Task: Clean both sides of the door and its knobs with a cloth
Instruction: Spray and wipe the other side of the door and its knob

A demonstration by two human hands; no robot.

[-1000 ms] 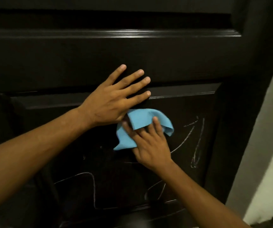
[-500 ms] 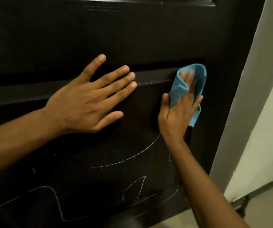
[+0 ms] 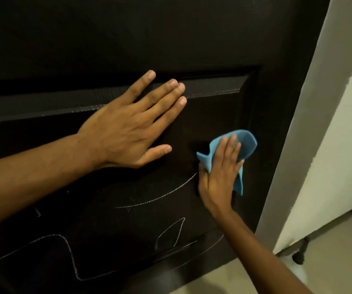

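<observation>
Cloth (image 3: 246, 145) lower on door (image 3: 107, 39) than before

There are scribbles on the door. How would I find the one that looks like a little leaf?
Start at the big dark brown wooden door and look down into its sunken lower panel, below the right hand pressing the blue cloth. Under the long curved chalk line sits the small pointed chalk leaf outline. It alone is a narrow pointed loop; the chalk outline to its left is wide and boxy.
</observation>
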